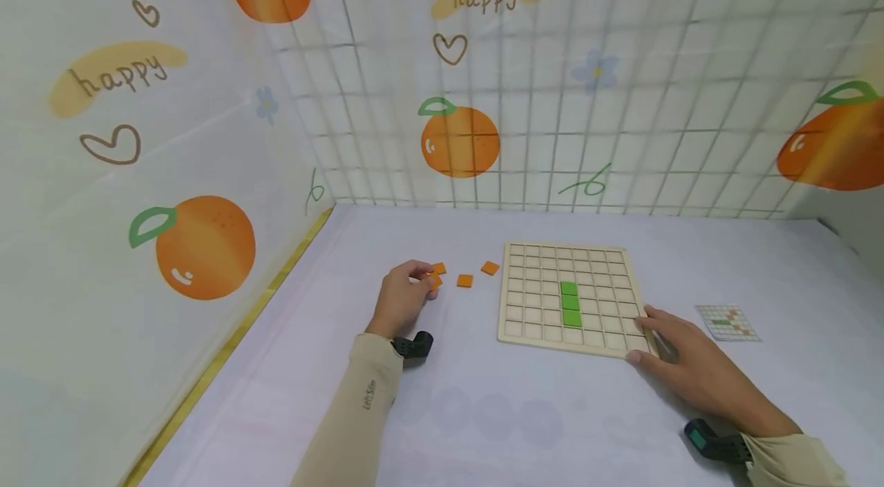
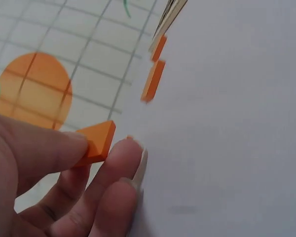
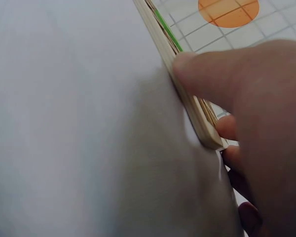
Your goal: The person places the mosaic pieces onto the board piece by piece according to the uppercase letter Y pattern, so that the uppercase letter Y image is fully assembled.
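Observation:
In the head view my left hand (image 1: 400,301) pinches an orange square tile (image 2: 99,142) between thumb and fingers, raised slightly at a tilt. One more orange tile (image 1: 440,268) lies just behind the fingertips. Two others, a near one (image 1: 465,281) and a farther one (image 1: 490,268), lie flat between this hand and the wooden grid board (image 1: 532,308). Three green tiles (image 1: 570,302) stand in a column in the board's middle squares. My right hand (image 1: 694,364) grips the board's near right corner, thumb on the front edge and fingers along the right side.
A small printed card (image 1: 728,323) with a coloured grid lies right of the board. White cloth covers the table (image 1: 483,410). Behind it hangs a printed curtain (image 1: 387,88) over a wire grid, and another sheet (image 1: 90,257) closes the left side.

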A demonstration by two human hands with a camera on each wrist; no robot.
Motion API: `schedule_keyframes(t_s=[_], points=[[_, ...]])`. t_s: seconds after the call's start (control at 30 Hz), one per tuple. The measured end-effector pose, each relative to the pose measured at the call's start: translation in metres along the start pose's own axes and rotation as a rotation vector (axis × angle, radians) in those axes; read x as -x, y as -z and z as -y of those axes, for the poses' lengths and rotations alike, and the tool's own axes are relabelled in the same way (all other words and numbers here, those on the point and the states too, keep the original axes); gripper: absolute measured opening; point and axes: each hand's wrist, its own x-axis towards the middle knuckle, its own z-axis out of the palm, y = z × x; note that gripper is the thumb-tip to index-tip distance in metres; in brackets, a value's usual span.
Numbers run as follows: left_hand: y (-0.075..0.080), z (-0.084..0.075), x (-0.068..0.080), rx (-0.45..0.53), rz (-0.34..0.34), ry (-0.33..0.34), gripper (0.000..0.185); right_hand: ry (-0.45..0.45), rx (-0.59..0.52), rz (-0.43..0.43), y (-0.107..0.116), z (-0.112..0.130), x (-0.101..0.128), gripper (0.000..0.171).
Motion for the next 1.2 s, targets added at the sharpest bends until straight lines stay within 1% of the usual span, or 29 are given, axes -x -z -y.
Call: schedule_keyframes(t_s=[0.2, 0.27, 0.43, 0.57, 0.7, 0.8, 0.87, 1.0, 1.1, 1.2], points=[[-0.017, -0.017, -0.001, 0.091, 0.067, -0.010, 0.018, -0.025, 0.012, 0.003, 0.001, -0.002, 0.002, 0.081], [-0.023, -0.022, -0.003, 0.115, 0.091, -0.002, 0.017, -0.032, 0.015, -0.002, 0.002, -0.003, 0.003, 0.082], [-0.040, -0.029, -0.008, 0.180, 0.143, 0.032, 0.016, -0.043, 0.015, -0.003, 0.003, -0.003, 0.002, 0.081], [-0.056, -0.035, -0.010, 0.216, 0.183, 0.021, 0.016, -0.030, 0.003, -0.010, 0.003, -0.003, 0.002, 0.081], [-0.070, -0.045, -0.011, 0.209, 0.216, -0.004, 0.018, -0.023, -0.013, -0.014, 0.002, -0.003, 0.003, 0.081], [-0.078, -0.055, -0.013, 0.203, 0.250, -0.005, 0.017, -0.016, -0.019, -0.011, 0.002, -0.002, 0.003, 0.081], [-0.084, -0.061, -0.015, 0.217, 0.275, 0.000, 0.016, -0.009, -0.025, -0.011, 0.003, -0.002, 0.003, 0.080], [-0.090, -0.069, -0.017, 0.310, 0.330, 0.017, 0.018, 0.000, -0.025, -0.012, 0.003, -0.002, 0.002, 0.080], [-0.095, -0.071, -0.017, 0.376, 0.362, 0.028, 0.019, 0.009, -0.025, -0.014, 0.002, -0.002, 0.001, 0.079], [-0.102, -0.070, -0.019, 0.435, 0.374, 0.043, 0.020, 0.014, -0.021, -0.017, 0.001, -0.002, 0.000, 0.078]])
